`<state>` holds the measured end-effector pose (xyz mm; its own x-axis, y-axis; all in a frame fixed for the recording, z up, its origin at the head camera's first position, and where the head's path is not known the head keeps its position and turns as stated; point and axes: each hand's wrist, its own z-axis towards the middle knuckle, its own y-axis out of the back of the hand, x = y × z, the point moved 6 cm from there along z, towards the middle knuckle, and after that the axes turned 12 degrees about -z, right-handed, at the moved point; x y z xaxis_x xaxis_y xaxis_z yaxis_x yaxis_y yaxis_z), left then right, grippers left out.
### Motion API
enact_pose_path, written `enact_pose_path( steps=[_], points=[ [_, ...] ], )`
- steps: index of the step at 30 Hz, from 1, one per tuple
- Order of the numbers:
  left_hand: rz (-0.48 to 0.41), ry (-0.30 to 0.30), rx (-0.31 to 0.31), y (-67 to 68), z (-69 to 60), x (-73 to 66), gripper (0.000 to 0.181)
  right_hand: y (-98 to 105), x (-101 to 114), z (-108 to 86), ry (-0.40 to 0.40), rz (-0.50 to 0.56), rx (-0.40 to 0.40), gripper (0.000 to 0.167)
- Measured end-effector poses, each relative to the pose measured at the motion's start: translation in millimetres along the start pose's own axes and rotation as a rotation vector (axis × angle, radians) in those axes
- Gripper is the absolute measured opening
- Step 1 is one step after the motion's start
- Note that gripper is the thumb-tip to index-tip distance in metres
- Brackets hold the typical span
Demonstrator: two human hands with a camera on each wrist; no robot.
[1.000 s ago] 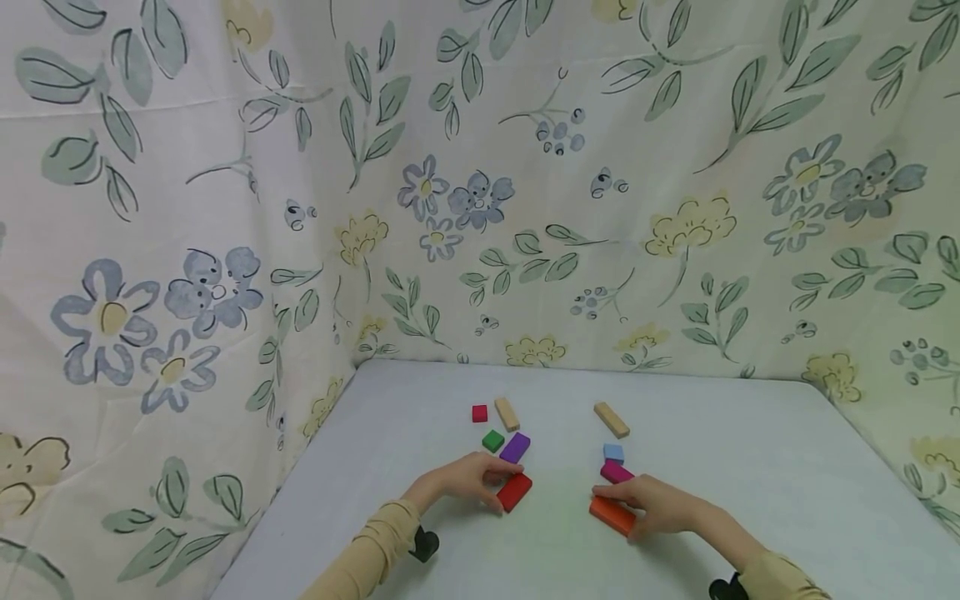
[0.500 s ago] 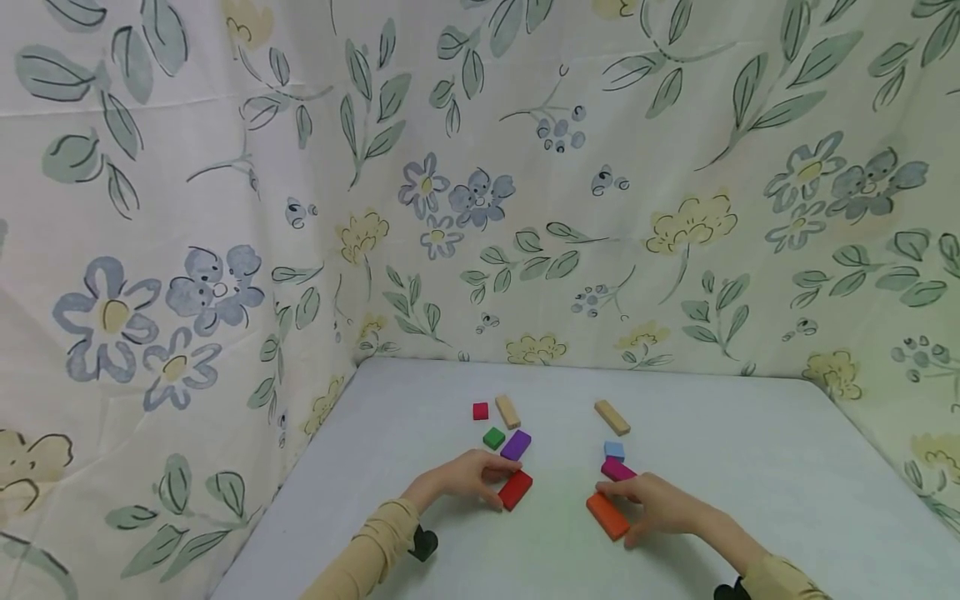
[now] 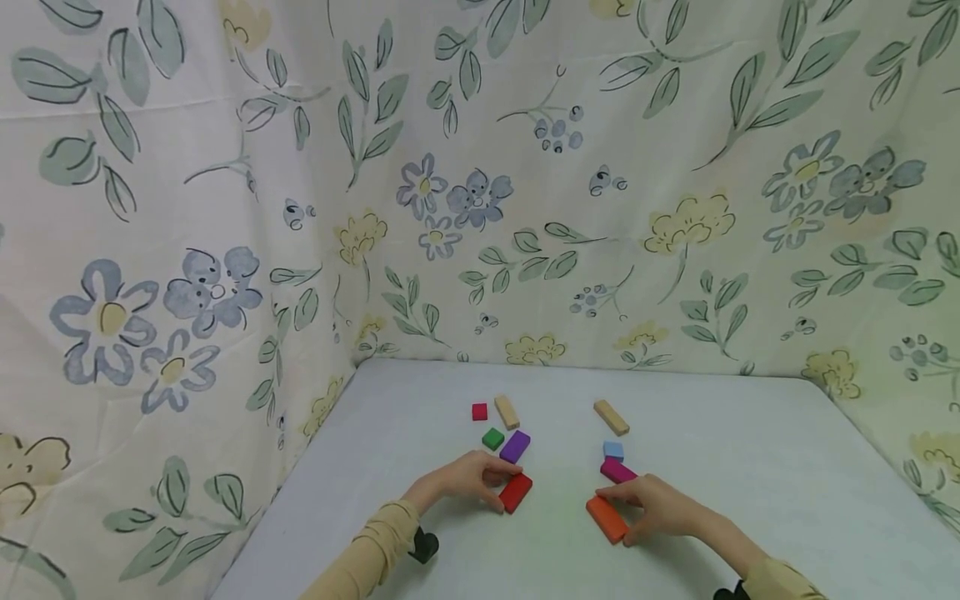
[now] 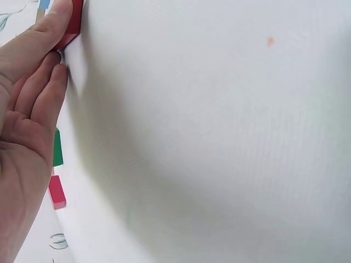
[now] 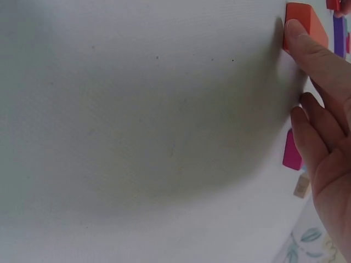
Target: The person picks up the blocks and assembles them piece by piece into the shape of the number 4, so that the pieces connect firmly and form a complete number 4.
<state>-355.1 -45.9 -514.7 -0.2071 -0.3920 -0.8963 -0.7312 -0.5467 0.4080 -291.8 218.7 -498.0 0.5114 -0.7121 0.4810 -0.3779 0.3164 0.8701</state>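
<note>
Two endwise pinches, we judge, suit sliding or turning: the left hand holds the near-left red bar between near thumb and far finger, the right hand likewise the near-right orange bar (both seemingly resting on the table).

Table: white, far corners rounded. Cloth: off-white, creased, hung behind and on both sides; printed green leaves, blue and yellow flowers. Light: soft.
</note>
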Motion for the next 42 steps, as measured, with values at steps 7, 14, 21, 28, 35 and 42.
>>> enact_pose_path(
  steps=[7, 14, 21, 28, 35, 42],
  points=[
    [-0.029, -0.012, -0.056, -0.5, 1.2, 2.6, 0.058, 1, -2, -3.2, -0.001, 0.000, -0.058, 0.061],
    [-0.007, -0.028, -0.134, 2.1, 0.9, -3.5, 0.058, 1, -8, -7.8, -0.041, 0.023, -0.086, 0.062],
    [-0.015, -0.052, -0.197, 2.5, 5.9, -16.3, 0.061, 6, -9, -8.5, -0.037, 0.058, -0.114, 0.063],
    [0.007, -0.070, -0.244, 0.9, 14.9, -31.1, 0.061, 12, -3, -10.7, -0.062, 0.074, -0.145, 0.065],
    [-0.047, -0.087, -0.331, -4.6, 26.3, -38.5, 0.059, 15, -1, -12.5, -0.052, 0.091, -0.159, 0.069],
    [-0.060, -0.077, -0.361, -12.3, 40.3, -43.6, 0.058, 15, -2, -11.4, -0.058, 0.108, -0.158, 0.070]
  ],
)
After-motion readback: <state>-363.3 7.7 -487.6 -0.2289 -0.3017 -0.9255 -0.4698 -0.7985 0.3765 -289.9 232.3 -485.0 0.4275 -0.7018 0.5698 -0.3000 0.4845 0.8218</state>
